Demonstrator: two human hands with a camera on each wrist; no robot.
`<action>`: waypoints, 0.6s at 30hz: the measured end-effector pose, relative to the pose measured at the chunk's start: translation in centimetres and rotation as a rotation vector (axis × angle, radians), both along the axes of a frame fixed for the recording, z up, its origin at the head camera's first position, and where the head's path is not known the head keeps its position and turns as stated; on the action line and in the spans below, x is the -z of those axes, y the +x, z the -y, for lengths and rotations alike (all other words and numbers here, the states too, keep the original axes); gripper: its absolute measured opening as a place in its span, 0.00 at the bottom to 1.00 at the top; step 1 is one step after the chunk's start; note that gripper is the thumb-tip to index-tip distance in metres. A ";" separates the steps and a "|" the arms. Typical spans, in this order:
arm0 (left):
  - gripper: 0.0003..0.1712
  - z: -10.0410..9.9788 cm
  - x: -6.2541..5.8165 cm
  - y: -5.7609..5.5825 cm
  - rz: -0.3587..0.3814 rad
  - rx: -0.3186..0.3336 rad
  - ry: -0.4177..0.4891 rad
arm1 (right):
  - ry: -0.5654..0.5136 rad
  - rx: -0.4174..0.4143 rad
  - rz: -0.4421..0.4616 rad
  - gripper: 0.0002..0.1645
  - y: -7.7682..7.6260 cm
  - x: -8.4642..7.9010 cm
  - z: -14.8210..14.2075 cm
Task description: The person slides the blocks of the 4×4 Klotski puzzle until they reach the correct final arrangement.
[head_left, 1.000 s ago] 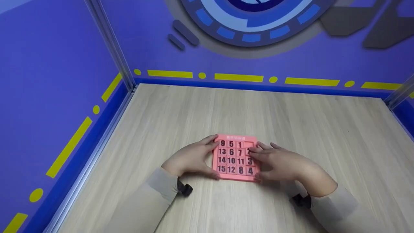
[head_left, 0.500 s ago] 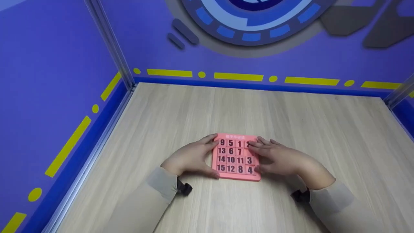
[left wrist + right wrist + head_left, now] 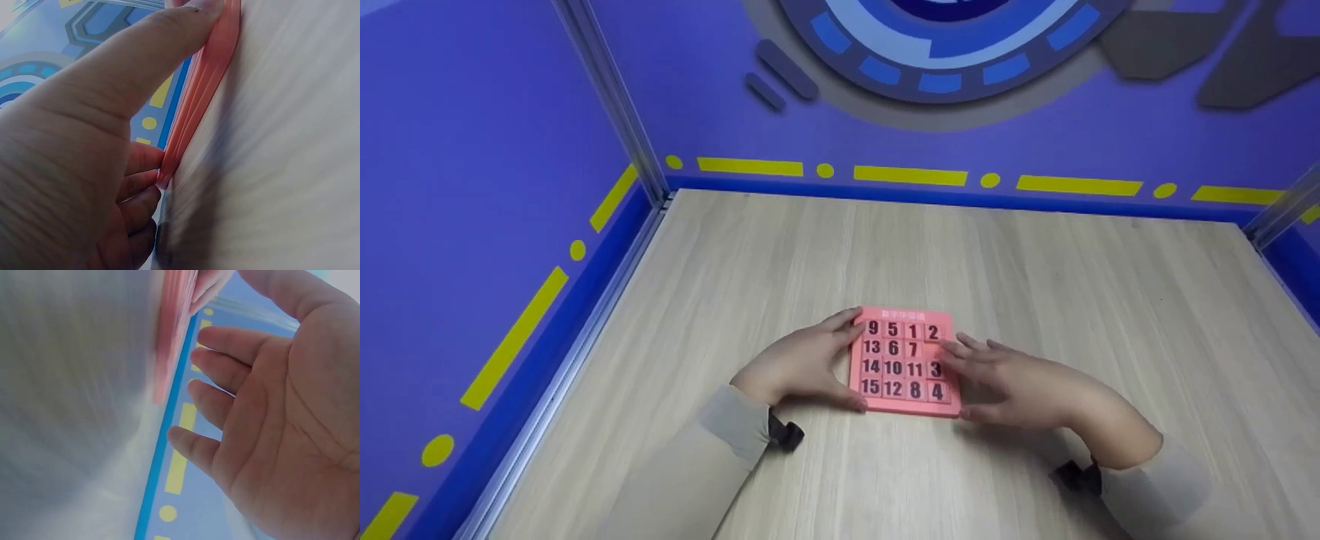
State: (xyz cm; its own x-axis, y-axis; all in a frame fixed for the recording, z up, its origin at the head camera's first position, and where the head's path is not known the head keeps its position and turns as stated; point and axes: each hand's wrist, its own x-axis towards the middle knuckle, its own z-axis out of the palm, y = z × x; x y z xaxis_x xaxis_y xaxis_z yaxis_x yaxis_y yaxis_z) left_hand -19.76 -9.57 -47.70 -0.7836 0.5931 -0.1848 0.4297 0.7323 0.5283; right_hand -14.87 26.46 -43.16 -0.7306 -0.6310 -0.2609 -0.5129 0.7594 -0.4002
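A pink sliding number puzzle [image 3: 904,409] lies flat on the table. My left hand [image 3: 802,365] holds its left edge, with the thumb at the near corner and the fingers toward the far one. In the left wrist view the thumb presses the side of the pink frame [image 3: 208,79]. My right hand [image 3: 1027,382] hovers at the right edge, fingers extended over the right column by the 3 tile [image 3: 935,369]. The 2 tile [image 3: 933,332] sits in the top right corner, and the vacant slot is just below it. The right wrist view shows that palm bare, its fingers spread.
The wood-grain table [image 3: 780,255] extends around the puzzle. A blue-purple wall [image 3: 720,135] with yellow dashes rises behind it, and a similar panel [image 3: 472,187] stands at the left, joined by a metal post [image 3: 607,90].
The 2 tile has slid up from the second row into the top right slot, leaving a gap below. My right hand went up with it, then drew back down. My left hand stayed put.
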 end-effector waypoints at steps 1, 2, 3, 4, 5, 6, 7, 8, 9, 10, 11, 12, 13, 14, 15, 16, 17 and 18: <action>0.78 0.0 0.0 0.0 0.000 0.002 0.001 | -0.001 -0.008 0.000 0.50 0.3 -0.1 0.1; 0.78 0.0 -0.1 0.1 0.002 0.002 0.002 | -0.001 -0.015 -0.005 0.50 0.6 -0.2 0.2; 0.78 0.0 -0.2 0.1 0.003 0.001 0.004 | 0.000 -0.021 -0.011 0.49 0.8 -0.2 0.2; 0.78 0.0 -0.2 0.2 0.004 -0.001 0.006 | 0.001 -0.027 -0.021 0.49 1.0 -0.3 0.3; 0.78 0.0 -0.3 0.2 0.005 -0.002 0.008 | 0.006 -0.027 -0.031 0.48 1.1 -0.3 0.3; 0.78 0.0 -0.3 0.2 0.004 -0.004 0.012 | 0.011 -0.026 -0.043 0.48 1.2 -0.3 0.4; 0.78 0.0 -0.4 0.3 0.006 -0.006 0.014 | 0.018 -0.023 -0.055 0.48 1.3 -0.2 0.4; 0.78 -0.1 -0.4 0.3 0.006 -0.006 0.014 | 0.024 -0.024 -0.065 0.48 1.4 -0.2 0.4; 0.78 -0.1 -0.3 0.3 0.006 -0.005 0.014 | 0.032 -0.018 -0.067 0.48 1.5 -0.1 0.4; 0.77 -0.2 -0.3 0.3 0.005 -0.005 0.014 | 0.040 -0.013 -0.069 0.48 1.6 0.1 0.5; 0.77 -0.2 -0.2 0.3 0.004 -0.005 0.015 | 0.044 -0.010 -0.072 0.48 1.6 0.1 0.5; 0.77 -0.2 -0.2 0.3 0.003 -0.005 0.016 | 0.045 -0.012 -0.076 0.47 1.6 0.2 0.5; 0.77 -0.2 -0.2 0.3 0.003 -0.004 0.015 | 0.045 -0.015 -0.080 0.47 1.7 0.2 0.6; 0.77 -0.2 -0.1 0.3 0.002 -0.005 0.016 | 0.046 -0.014 -0.083 0.47 1.7 0.3 0.6; 0.77 -0.2 -0.1 0.3 0.002 -0.005 0.016 | 0.049 -0.011 -0.087 0.46 1.7 0.3 0.7; 0.77 -0.2 -0.2 0.3 0.001 -0.006 0.014 | 0.050 -0.013 -0.096 0.46 1.7 0.4 0.8; 0.77 -0.1 -0.2 0.3 0.001 -0.005 0.014 | 0.052 -0.014 -0.105 0.46 1.7 0.3 0.9; 0.77 -0.1 -0.2 0.2 0.000 -0.004 0.013 | 0.056 -0.013 -0.114 0.46 1.7 0.3 1.0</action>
